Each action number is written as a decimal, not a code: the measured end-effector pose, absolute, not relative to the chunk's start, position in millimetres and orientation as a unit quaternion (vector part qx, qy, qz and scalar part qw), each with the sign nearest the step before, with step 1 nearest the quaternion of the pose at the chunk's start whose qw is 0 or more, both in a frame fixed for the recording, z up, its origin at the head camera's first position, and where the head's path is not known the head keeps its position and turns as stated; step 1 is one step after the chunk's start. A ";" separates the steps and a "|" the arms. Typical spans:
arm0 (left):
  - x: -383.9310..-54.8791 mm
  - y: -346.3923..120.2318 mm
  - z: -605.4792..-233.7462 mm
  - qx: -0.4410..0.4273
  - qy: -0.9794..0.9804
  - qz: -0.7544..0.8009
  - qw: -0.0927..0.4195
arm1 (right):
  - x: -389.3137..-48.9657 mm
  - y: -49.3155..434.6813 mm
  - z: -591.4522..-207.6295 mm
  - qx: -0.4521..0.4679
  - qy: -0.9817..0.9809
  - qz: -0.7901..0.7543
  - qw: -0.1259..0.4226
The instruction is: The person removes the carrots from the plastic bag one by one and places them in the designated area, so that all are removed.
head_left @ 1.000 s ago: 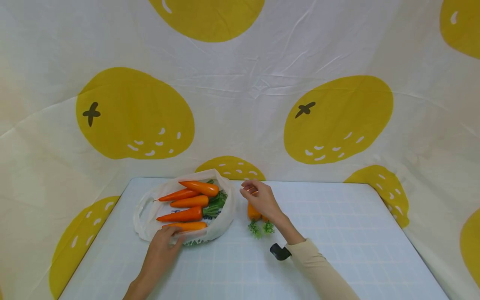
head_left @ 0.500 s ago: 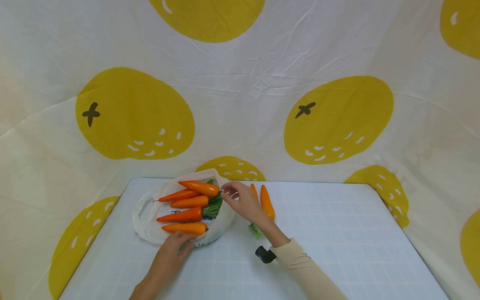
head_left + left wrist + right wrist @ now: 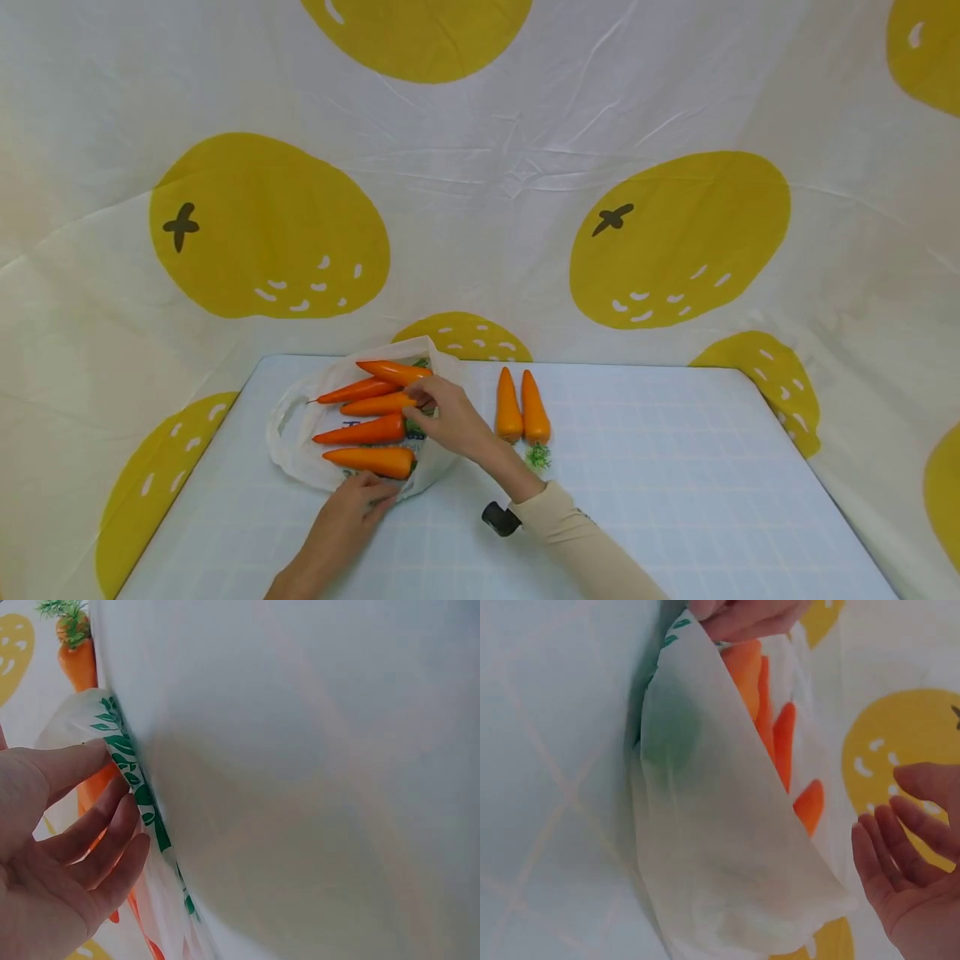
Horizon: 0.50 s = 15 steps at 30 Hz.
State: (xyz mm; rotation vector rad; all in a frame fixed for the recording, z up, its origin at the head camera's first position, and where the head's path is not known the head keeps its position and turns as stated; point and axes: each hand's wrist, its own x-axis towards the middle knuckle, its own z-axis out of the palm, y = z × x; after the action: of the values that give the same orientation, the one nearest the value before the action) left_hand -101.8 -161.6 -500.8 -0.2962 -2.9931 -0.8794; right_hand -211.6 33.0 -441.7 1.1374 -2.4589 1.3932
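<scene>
A white plastic bag (image 3: 444,365) lies on its side with its mouth to the left, holding several orange and red-orange carrots. The nearest carrot (image 3: 369,460) is close to my left hand (image 3: 348,512). That hand pinches the bag's front edge, where green leaf print (image 3: 135,776) shows between thumb and fingers in the left wrist view. My right hand (image 3: 453,419) is over the bag's right part, covering the carrot tops there. In the right wrist view the right hand (image 3: 919,855) has loosely bent fingers and holds nothing.
Two orange carrots (image 3: 508,408) lie side by side on the table to the right of the bag, tips away from me. A pale checked cloth (image 3: 675,483) covers the table. Behind it hangs a curtain (image 3: 480,233) with yellow fruit prints. A black wrist camera (image 3: 501,518) sits below the right sleeve.
My right hand has moved left from the two loose carrots to over the bag, uncovering them. The left hand has slid slightly right along the bag's front edge, showing more of the nearest carrot.
</scene>
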 end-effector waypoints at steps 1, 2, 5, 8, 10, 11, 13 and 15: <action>-101.8 -161.7 -501.5 -0.098 -0.955 -0.279 0.008 | -210.8 30.0 -442.5 0.375 -0.808 0.452 0.044; -101.9 -161.7 -502.2 -0.101 -0.955 -0.277 0.011 | -210.2 27.1 -443.7 0.377 -0.811 0.447 0.039; -102.4 -161.4 -503.8 -0.111 -0.956 -0.270 0.016 | -208.7 18.5 -447.2 0.380 -0.818 0.432 0.025; -102.7 -161.4 -505.4 -0.118 -0.957 -0.266 0.018 | -208.1 10.5 -451.1 0.381 -0.826 0.415 0.013; -102.6 -161.5 -505.9 -0.118 -0.956 -0.268 0.016 | -207.6 5.8 -453.2 0.382 -0.832 0.402 0.011; -102.6 -161.6 -506.0 -0.118 -0.956 -0.268 0.015 | -207.3 3.6 -454.1 0.383 -0.836 0.393 0.014; -102.4 -161.5 -505.5 -0.115 -0.956 -0.271 0.013 | -207.3 -0.8 -456.9 0.385 -0.838 0.386 0.012; -102.3 -161.2 -505.1 -0.112 -0.956 -0.270 0.010 | -207.5 -5.1 -459.4 0.392 -0.835 0.387 0.008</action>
State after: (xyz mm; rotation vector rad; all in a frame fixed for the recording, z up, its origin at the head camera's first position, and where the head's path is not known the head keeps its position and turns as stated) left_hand -102.3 -161.2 -505.1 -0.3497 -2.9857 -0.8437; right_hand -207.5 -5.1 -459.4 1.2237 -2.6091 1.2086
